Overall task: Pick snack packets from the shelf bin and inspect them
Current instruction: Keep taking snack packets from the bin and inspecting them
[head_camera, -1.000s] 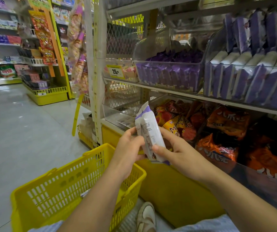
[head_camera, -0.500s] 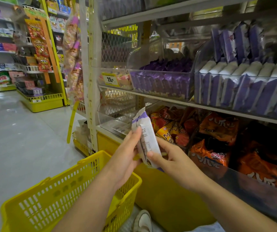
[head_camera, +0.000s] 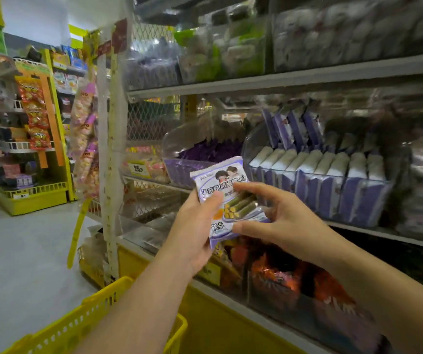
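Snack packet [head_camera: 227, 198]: purple-white, printed face turned to the person for reading, held just before the shelf bin [head_camera: 320, 192]. Left grip [head_camera: 195, 226] clasps its left edge; right grip [head_camera: 277, 221] pinches the right, steadying.

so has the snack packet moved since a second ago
Yes, upward. The snack packet was in front of the orange bags on the lower shelf; now it overlaps the clear bin of purple packets above, its front turned to the camera.
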`<state>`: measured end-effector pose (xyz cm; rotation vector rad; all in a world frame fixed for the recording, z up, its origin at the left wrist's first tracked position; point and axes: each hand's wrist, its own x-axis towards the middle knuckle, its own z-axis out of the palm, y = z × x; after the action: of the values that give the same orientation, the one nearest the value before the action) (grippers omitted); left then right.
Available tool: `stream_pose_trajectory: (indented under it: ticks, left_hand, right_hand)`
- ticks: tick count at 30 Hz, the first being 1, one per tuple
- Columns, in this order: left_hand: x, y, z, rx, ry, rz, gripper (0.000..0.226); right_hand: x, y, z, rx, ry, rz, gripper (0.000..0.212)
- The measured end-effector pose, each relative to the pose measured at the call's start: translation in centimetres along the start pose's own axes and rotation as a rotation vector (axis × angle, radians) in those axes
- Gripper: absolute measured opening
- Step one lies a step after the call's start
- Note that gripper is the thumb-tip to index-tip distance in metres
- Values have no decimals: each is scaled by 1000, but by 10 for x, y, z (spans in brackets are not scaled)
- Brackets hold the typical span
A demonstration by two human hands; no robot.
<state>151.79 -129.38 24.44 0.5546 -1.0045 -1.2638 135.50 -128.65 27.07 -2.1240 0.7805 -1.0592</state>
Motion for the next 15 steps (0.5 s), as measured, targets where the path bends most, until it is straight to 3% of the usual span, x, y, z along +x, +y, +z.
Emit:
stream_pose_trajectory:
  ticks: [6,10,15]
  left_hand:
    - [44,17,69,531,-148,125,23]
    - [69,21,92,971,-198,241,36]
    - [100,14,111,1168,-275,347,35]
  right_hand:
    - [4,-28,-78,-305,299,6,48]
    - [5,-35,-130,-663,405,100,57]
    - [13,-40,-174,-950,433,209,62]
